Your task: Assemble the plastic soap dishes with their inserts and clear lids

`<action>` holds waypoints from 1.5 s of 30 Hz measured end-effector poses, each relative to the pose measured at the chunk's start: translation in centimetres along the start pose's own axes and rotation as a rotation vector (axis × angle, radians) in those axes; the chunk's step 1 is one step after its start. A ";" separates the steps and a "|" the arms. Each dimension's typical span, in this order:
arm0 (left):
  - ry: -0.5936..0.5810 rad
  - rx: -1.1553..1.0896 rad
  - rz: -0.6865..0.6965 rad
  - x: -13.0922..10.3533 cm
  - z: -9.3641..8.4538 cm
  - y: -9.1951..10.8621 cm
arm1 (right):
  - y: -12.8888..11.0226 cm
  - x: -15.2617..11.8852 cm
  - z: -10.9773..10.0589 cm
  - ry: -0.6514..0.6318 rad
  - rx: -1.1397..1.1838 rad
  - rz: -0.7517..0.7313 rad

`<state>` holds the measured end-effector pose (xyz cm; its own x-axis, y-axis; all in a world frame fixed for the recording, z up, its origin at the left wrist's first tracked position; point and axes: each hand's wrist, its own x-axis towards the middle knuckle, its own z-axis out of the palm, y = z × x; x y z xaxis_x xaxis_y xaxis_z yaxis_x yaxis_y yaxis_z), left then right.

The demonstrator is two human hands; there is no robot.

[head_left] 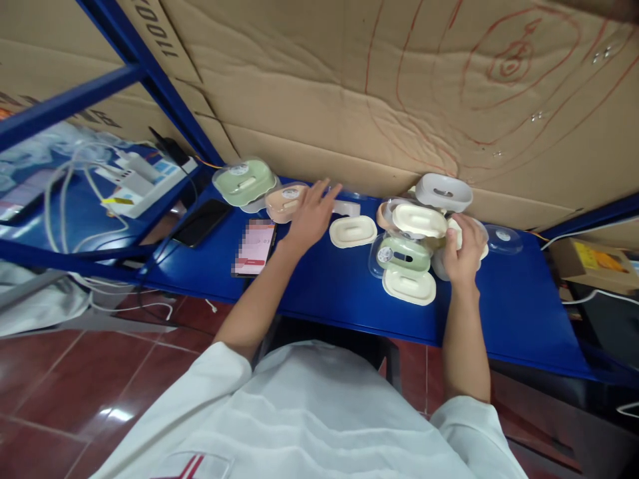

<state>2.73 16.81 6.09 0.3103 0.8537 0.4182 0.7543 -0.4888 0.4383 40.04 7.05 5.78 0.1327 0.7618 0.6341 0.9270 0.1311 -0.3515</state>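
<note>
My left hand point(312, 213) lies palm down, fingers stretched out, beside a peach oval box point(280, 205) under a clear cover. Just right of it are a small white piece point(348, 209) and a cream oval piece point(353, 232) with a central slot. My right hand point(465, 249) curls around a cream oval piece point(454, 228), partly hidden by the fingers. Close by on its left are another cream oval piece point(419, 221), a green box point(409, 256) and a lower cream piece point(409, 287). Behind stands a grey slotted box point(443, 192).
A green covered box point(244, 183) sits at the back left of the blue table point(329, 293). A lit phone point(254, 247) and a dark phone point(202, 223) lie left. A clear cover point(504, 239) lies right. Cardboard point(309, 86) walls the back; a power strip point(154, 186) has cables.
</note>
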 end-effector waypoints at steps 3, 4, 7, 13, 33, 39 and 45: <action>-0.038 0.131 -0.157 -1.1 -2.1 -3.8 | -0.4 0.0 0.0 0.005 0.007 -0.017; -0.065 0.172 -0.215 -1.4 -2.8 -4.9 | -0.5 0.0 0.0 0.011 0.003 -0.026; -0.108 0.172 -0.303 -1.9 -4.1 -6.9 | -1.3 -0.6 -0.3 0.068 -0.030 -0.036; -0.107 -0.124 -0.308 -2.0 -4.2 -5.7 | -8.3 -3.1 0.7 -0.107 0.091 -0.232; -0.061 -0.851 -0.622 -8.1 -4.8 -3.9 | -21.2 -5.1 10.1 -0.409 0.073 -0.616; 0.023 -0.687 -0.524 -8.1 -3.0 -5.3 | -20.8 -5.5 10.9 -0.497 0.087 -0.666; 0.105 -0.204 -0.229 -4.2 -1.4 -6.6 | -20.4 -5.5 11.7 -0.568 0.096 -0.713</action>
<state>-4.32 16.19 2.53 0.0767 0.9276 0.3657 0.6631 -0.3214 0.6760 16.28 7.60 1.47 -0.6756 0.6746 0.2975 0.6867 0.7226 -0.0790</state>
